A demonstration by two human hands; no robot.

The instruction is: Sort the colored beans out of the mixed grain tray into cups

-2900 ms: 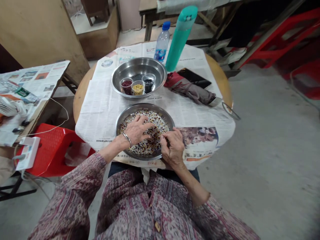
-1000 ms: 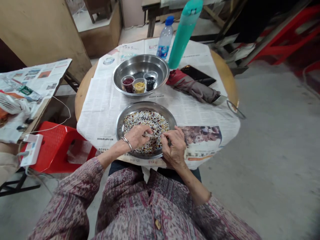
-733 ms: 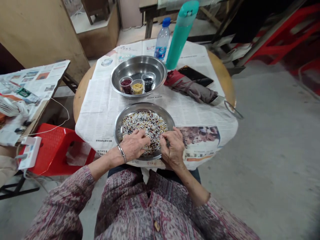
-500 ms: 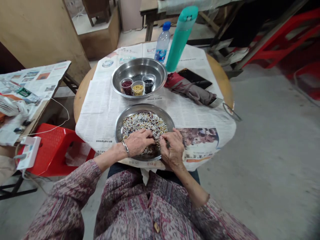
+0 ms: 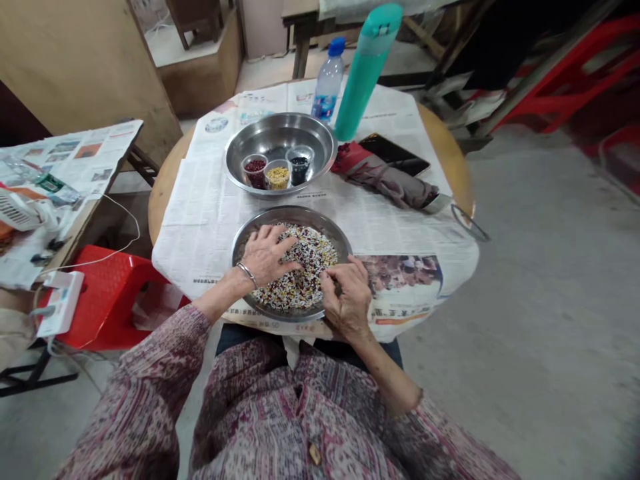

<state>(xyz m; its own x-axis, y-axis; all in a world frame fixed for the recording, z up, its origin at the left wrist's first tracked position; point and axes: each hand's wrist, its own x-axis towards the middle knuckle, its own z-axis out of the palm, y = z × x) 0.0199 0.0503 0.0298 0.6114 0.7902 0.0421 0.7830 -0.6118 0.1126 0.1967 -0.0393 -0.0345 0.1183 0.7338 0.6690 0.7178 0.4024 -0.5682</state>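
Newspaper-lined surface (image 5: 196, 207) is occupied by a steel dish (image 5: 300, 215) of mixed grains (image 5: 313, 257), set near a deeper bowl (image 5: 277, 139). Grains are partly covered by the left hand (image 5: 265, 259), grip spread wide; dish's right rim is overlapped by the right hand (image 5: 347, 297), grip curled narrow, anything pinched can't be told.

You have muted, even indoor light, glare inside the far metal bowl (image 5: 245, 143) and shadow beneath the left worktop (image 5: 110, 148). Your far right darkens, the red chair (image 5: 543, 107) smears, wide-angle stretch tilts the green bottle (image 5: 367, 77), and the mixed grains (image 5: 311, 259) look soft.
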